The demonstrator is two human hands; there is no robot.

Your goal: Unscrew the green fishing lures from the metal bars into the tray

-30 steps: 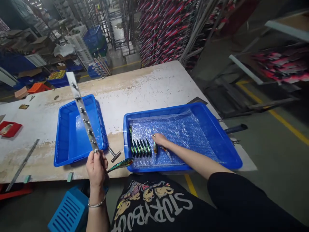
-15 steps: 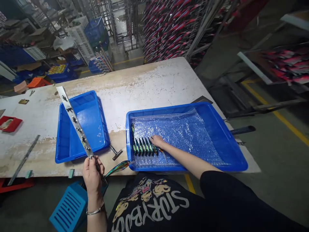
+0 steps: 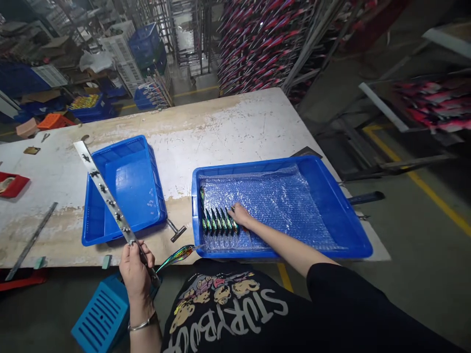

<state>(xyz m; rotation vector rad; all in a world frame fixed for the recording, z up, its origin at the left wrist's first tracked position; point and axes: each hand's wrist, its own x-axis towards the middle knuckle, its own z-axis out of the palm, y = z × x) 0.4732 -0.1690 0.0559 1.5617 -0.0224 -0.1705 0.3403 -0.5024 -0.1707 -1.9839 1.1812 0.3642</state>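
Gripping strip [image 3: 105, 192], left of frame, left hand [image 3: 136, 270] is curling fingers round end, perhaps steadying; right hand [image 3: 241, 215] is bunching fingers at lures [image 3: 219, 225], centre, pinch unclear, wrap [image 3: 283, 211] probably cushioning them.

Left tray [image 3: 136, 181] and right tray [image 3: 324, 196] rest on the worktable [image 3: 235, 130], T-handle [image 3: 178, 234] between them. Fishing lures [image 3: 220, 223] lie on bubble wrap [image 3: 272, 206] at the right tray's left end.

Gap between bin [image 3: 156, 181] and tray [image 3: 257, 166]; obstacle: T-handle [image 3: 178, 234]
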